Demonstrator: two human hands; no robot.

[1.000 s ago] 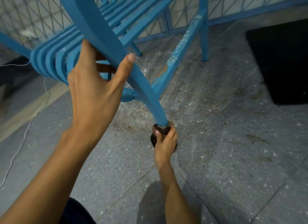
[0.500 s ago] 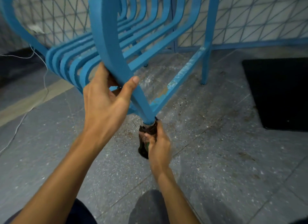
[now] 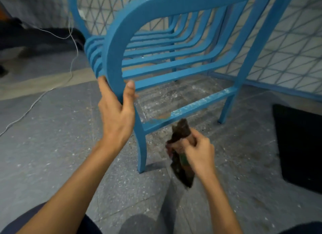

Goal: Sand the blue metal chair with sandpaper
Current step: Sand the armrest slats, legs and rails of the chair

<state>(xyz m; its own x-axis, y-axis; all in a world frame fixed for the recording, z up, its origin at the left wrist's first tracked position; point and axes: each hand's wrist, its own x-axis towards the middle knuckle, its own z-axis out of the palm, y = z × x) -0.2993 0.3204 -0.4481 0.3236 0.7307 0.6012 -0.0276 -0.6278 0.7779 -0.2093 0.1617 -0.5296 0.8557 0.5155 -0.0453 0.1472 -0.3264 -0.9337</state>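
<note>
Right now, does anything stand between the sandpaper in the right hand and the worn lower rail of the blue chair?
Nothing visible does. The right hand holds the sandpaper just below the lower rail, its top tip close to the rail's underside. The left hand grips the curved frame higher and to the left, outside that path.

Left forearm (image 3: 75, 178) bare, entering from near left, angled up toward the far right. Wrist straight. Left hand (image 3: 118, 115) raised, back of hand toward camera, wrapped round the curved front upright of the chair (image 3: 113, 59): thumb (image 3: 129, 92) lies up the right side, fingers curl round the left and far side.

Right forearm (image 3: 219, 199) bare, entering from near centre-right, angled up and left. Right hand (image 3: 200, 153) sits lower and nearer than the left, to its right. Fingers curled in, pinching a folded dark sheet of sandpaper (image 3: 182, 172). Hands apart, not touching.
</note>
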